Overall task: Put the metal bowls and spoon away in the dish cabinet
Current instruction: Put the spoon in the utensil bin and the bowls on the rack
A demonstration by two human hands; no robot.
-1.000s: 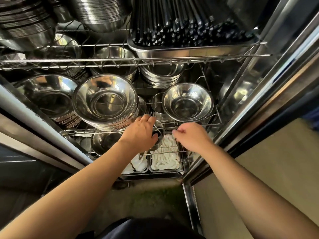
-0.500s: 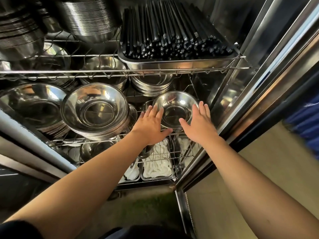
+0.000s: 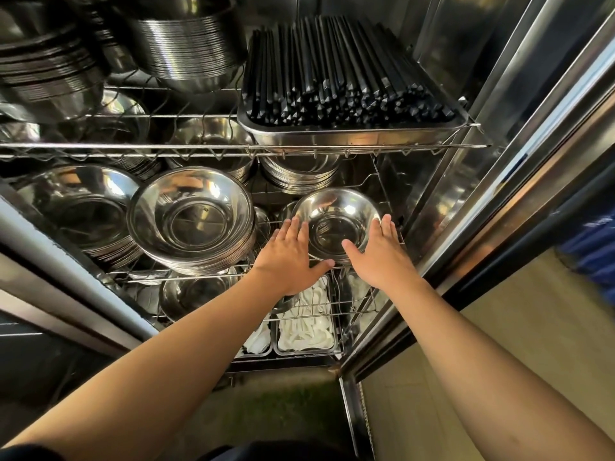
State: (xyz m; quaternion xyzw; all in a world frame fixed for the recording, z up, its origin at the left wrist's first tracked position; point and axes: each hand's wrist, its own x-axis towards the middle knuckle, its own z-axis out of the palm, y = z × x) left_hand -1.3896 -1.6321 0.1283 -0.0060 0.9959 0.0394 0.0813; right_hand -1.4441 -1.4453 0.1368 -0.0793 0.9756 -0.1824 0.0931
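A small stack of metal bowls (image 3: 336,217) stands at the right end of the cabinet's middle wire shelf (image 3: 186,276). My left hand (image 3: 289,257) lies flat against its left side and my right hand (image 3: 379,254) against its right side. On both hands the fingers are straight and the thumbs reach toward each other at the bowl's front edge. Neither hand curls around the bowl. A bigger stack of metal bowls (image 3: 191,217) sits just left of my left hand. I cannot make out the spoon.
A metal tray (image 3: 332,138) of black chopsticks lies on the upper shelf, above my hands. More bowl stacks (image 3: 80,207) fill the left and back. Trays of white spoons (image 3: 306,327) lie on the bottom rack. The cabinet's steel door frame (image 3: 499,194) runs close on the right.
Both hands rose from the lower rack's front edge to the small bowl stack on the middle shelf and opened flat against its sides. In the last half second they barely moved.
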